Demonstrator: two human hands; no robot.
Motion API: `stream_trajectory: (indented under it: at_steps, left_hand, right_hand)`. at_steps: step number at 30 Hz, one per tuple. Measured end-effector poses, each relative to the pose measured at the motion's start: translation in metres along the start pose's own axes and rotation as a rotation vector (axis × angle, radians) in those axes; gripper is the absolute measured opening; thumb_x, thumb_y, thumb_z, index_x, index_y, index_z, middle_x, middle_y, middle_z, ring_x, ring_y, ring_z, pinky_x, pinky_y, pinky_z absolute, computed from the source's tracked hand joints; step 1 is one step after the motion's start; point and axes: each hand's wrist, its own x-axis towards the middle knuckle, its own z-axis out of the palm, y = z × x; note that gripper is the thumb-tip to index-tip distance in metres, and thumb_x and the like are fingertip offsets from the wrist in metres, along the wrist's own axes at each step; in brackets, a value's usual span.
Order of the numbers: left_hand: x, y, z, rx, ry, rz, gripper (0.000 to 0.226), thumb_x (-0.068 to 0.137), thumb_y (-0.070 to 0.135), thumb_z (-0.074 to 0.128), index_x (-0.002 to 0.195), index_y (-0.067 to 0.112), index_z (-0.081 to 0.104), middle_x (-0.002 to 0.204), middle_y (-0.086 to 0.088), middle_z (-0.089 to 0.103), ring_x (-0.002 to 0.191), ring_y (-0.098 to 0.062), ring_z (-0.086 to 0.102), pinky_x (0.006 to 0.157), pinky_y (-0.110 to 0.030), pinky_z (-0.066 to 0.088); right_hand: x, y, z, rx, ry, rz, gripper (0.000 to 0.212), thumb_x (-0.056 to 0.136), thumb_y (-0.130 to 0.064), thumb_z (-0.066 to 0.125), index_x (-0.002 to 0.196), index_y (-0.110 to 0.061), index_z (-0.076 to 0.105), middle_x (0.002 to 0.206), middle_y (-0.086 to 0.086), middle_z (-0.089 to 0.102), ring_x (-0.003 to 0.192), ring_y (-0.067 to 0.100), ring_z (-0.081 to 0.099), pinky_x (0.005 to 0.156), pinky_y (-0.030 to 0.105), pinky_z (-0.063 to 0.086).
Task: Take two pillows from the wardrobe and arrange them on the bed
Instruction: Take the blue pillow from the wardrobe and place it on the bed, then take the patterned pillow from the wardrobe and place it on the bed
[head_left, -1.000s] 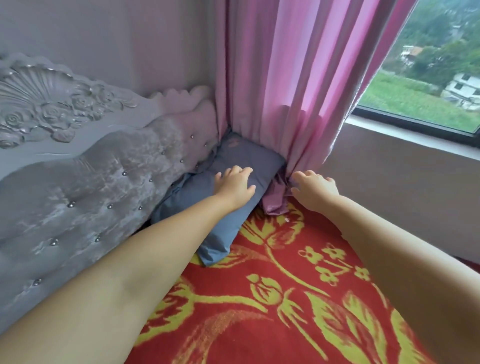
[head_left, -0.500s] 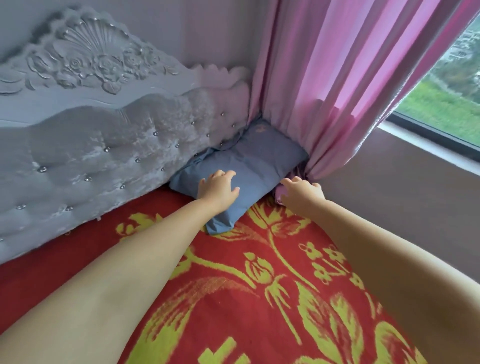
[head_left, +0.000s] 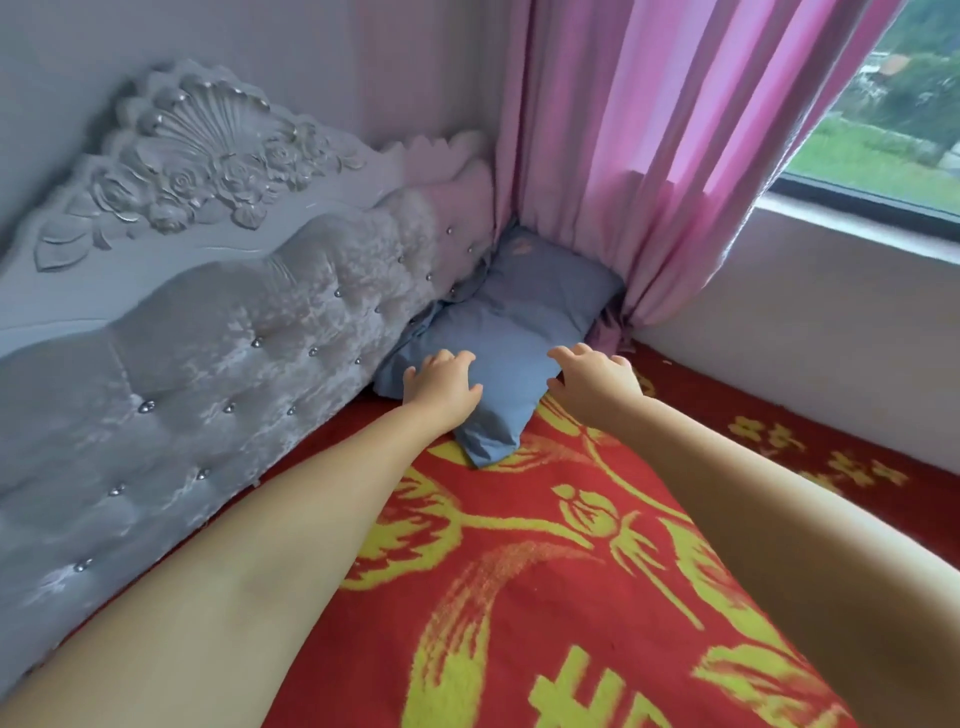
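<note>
A blue-grey pillow lies in the far corner of the bed, against the headboard and under the curtain's hem. The bed is covered by a red blanket with a yellow flower pattern. My left hand rests palm down on the pillow's near left part, fingers spread. My right hand sits at the pillow's near right edge, fingers apart and curled, touching or just over the cloth. Only this one pillow shows.
A grey tufted headboard with carved flowers runs along the left. A pink curtain hangs into the corner. A low wall and a window sill bound the bed on the right.
The view has swung a little and both hands have drawn back toward the pillow's near end. My right hand moved from the curtain's hem to the pillow's right edge.
</note>
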Motion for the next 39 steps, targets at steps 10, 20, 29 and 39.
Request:
stream_trajectory:
  at_steps: [10,20,29,39]
  left_hand:
    - [-0.022,0.115,0.031,0.019,-0.053,0.188,0.044,0.094,0.033,0.046,0.137,0.020,0.043,0.134,-0.008,0.049,0.125,-0.027,0.044,0.105,-0.042,0.031]
    - [-0.107,0.165,0.066,0.000,0.036,0.017,0.044,0.092,0.036,0.049,0.134,0.022,0.046,0.130,-0.007,0.052,0.124,-0.027,0.046,0.104,-0.043,0.032]
    - [-0.204,0.098,0.055,-0.040,0.135,-0.307,0.043,0.093,0.036,0.050,0.134,0.023,0.046,0.132,-0.007,0.051,0.120,-0.029,0.048,0.101,-0.046,0.037]
    - [-0.421,-0.065,0.036,0.008,0.225,-0.425,0.047,0.090,0.038,0.052,0.134,0.023,0.046,0.135,-0.007,0.050,0.127,-0.027,0.046,0.106,-0.045,0.035]
  right_hand:
    - [-0.072,0.095,-0.011,0.017,-0.006,0.195,0.040,0.096,-0.029,0.042,0.135,-0.018,0.044,0.127,0.010,0.052,0.113,0.031,0.055,0.093,0.041,0.039]
    - [-0.134,0.157,-0.005,-0.019,-0.067,0.025,0.041,0.095,-0.023,0.042,0.136,-0.018,0.043,0.125,0.010,0.051,0.112,0.031,0.055,0.093,0.042,0.038]
    - [-0.166,0.057,-0.001,-0.105,-0.087,-0.364,0.036,0.097,-0.023,0.041,0.131,-0.017,0.046,0.124,0.009,0.053,0.111,0.031,0.056,0.092,0.042,0.038]
    - [-0.281,-0.143,0.034,-0.089,-0.069,-0.526,0.045,0.098,-0.030,0.040,0.142,-0.018,0.037,0.135,0.009,0.048,0.116,0.030,0.053,0.097,0.043,0.038]
